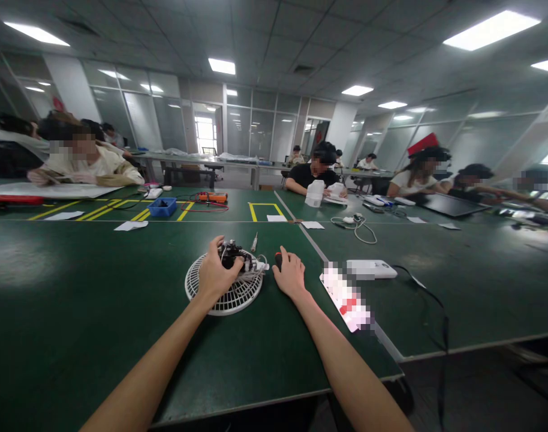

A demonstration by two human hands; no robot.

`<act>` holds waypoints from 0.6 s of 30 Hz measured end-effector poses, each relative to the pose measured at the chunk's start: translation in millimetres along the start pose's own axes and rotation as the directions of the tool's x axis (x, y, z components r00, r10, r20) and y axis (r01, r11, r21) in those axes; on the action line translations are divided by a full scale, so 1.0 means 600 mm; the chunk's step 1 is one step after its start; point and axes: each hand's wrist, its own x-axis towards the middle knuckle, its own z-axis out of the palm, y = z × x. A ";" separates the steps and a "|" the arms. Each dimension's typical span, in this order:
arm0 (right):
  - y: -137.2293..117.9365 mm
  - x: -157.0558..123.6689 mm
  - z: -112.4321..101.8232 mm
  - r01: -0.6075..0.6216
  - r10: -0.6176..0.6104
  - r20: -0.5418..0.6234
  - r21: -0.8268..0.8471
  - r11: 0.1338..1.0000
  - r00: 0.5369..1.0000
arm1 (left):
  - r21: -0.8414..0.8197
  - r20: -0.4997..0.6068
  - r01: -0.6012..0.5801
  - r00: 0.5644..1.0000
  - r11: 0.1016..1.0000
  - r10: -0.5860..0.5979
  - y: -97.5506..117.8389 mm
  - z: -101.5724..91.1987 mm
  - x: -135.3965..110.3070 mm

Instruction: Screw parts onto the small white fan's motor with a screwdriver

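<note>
My left hand (216, 273) is wrapped round a black fan motor (231, 253) with white wires and fittings. The motor sits on a round white fan grille (231, 303), which lies flat on the green table. To the right of the grille, my right hand (291, 273) rests low over the tabletop, its fingers curled on a small red-and-black object (278, 259). Most of that object is hidden under the fingers, so its kind does not show. Beyond the grille lies a small screwdriver (255, 242) with a pale handle.
Right of my right hand are a lit phone (346, 298) and a white power bank (372, 269) with a black cable (436, 306). Farther off stand a blue bin (162, 207), an orange tool (213, 197) and a white cable (361, 228). Several people sit around.
</note>
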 end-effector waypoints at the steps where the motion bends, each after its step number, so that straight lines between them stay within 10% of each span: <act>1: 0.000 -0.001 0.002 0.022 -0.022 0.013 -0.008 1.000 1.000 | 0.002 0.012 0.007 1.000 1.000 -0.007 -0.001 -0.003 0.001; 18: 0.005 0.002 0.011 0.101 -0.097 0.103 -0.025 0.995 0.990 | 0.275 0.055 0.119 0.989 0.954 -0.139 -0.068 -0.148 0.041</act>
